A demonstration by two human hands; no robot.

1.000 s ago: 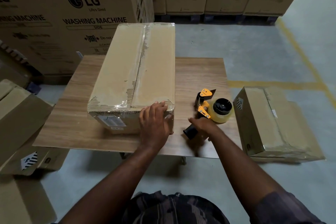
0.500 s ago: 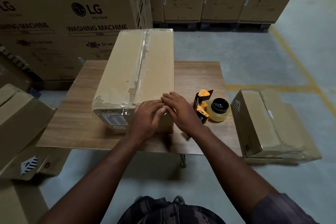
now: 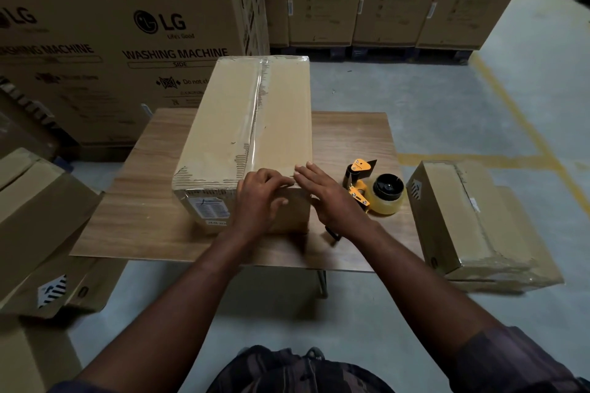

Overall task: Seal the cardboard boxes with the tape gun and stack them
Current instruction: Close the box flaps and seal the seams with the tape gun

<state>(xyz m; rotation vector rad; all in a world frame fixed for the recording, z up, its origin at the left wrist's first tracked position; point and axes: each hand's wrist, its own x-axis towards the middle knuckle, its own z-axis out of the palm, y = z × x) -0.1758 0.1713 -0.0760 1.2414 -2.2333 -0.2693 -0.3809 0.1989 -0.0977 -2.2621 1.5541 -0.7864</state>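
At the near edge of the box (image 3: 223, 124), left hand (image 3: 260, 198) and right hand (image 3: 332, 198) press, grips spread flat, apparently smoothing tape (image 3: 255, 137); tape gun (image 3: 375, 190) rests nearby.

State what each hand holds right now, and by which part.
Nothing is held. The left hand and right hand press on the near top edge of the box; the tape gun lies free on the table.

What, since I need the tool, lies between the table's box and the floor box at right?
The tape gun, resting on the table beside the right hand; head view.
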